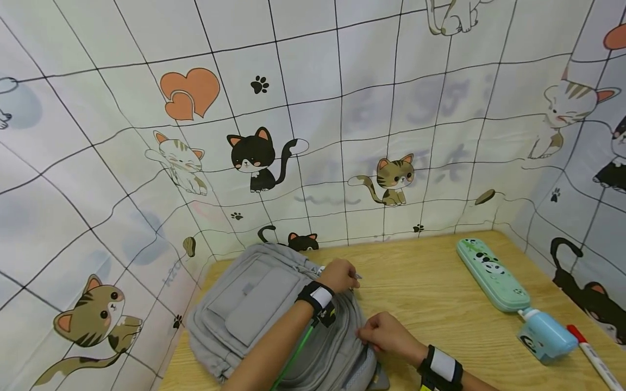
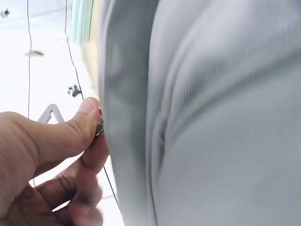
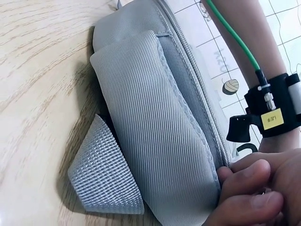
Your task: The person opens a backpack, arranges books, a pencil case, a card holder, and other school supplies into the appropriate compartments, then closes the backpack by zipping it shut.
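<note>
A grey backpack lies on the table with its front pockets facing up. At its upper right edge, my left hand pinches a small metal zipper pull between thumb and index finger. A grey triangular loop sticks out behind the thumb. Lower along the same side, my right hand pinches the bag's edge beside the zipper, its fingers curled. The right wrist view shows the ribbed side pocket and a webbing tab near the table.
To the right on the wooden table lie a green panda pencil case, a light blue bottle-like item and a red-capped marker. A cat-patterned sheet hangs behind and at both sides.
</note>
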The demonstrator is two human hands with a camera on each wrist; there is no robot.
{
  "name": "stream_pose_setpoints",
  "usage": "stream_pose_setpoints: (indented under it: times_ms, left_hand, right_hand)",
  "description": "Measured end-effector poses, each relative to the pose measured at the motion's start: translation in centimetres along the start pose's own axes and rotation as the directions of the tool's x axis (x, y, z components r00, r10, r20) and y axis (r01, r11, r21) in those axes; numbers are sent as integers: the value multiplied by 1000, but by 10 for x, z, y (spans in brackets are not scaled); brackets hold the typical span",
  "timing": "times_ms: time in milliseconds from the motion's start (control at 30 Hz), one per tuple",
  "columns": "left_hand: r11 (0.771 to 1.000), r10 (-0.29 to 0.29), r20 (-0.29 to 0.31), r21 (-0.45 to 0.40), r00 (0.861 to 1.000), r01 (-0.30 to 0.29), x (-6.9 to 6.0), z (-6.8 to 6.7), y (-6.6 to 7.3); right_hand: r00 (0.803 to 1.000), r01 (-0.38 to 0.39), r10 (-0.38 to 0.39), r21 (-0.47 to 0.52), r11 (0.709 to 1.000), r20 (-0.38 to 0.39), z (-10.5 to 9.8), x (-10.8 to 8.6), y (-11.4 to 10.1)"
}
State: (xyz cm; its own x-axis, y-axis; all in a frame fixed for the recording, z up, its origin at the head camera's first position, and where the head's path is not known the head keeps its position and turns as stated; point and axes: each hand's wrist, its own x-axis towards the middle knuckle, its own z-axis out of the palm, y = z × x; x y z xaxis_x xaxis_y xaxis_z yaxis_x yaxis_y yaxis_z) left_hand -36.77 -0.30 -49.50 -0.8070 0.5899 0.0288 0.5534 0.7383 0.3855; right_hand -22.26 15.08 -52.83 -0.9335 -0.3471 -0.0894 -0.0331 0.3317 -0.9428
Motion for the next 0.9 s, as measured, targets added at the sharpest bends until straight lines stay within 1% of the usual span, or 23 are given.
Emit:
stream_pose_setpoints:
  times_ms: [100, 200, 300, 400, 533, 667, 833, 900]
  left_hand:
    - [998, -41, -32, 51, 999, 43, 4, -2, -8]
    - [991, -60, -82, 118, 995, 70, 9, -3, -15]
    - [984, -92, -116, 143, 989, 108, 14, -1, -23]
    - [980, -129, -131, 136, 983, 147, 19, 0, -31]
    - [977, -161, -163, 111, 973, 181, 22, -3, -43]
    - [972, -210, -207, 60, 956, 226, 23, -4, -56]
    - [961, -229, -266, 94, 936, 261, 27, -4, -69]
    - [956, -249, -284, 79, 926, 282, 27, -6, -72]
  right_hand:
    - [1000, -2, 2, -4, 1000, 3, 1, 0, 0]
    - [1000, -11, 11, -5, 1000, 11, 1, 0, 1]
    - [1000, -24, 24, -12, 1000, 9, 0, 0, 0]
    - [999, -39, 39, -13, 999, 7, 1, -1, -1]
    - [999, -33, 33, -8, 999, 15, 0, -1, -1]
    - [999, -23, 23, 0, 1000, 24, 1, -1, 1]
    - [999, -29, 28, 19, 999, 36, 0, -2, 2]
    - [999, -28, 27, 25, 999, 36, 0, -3, 2]
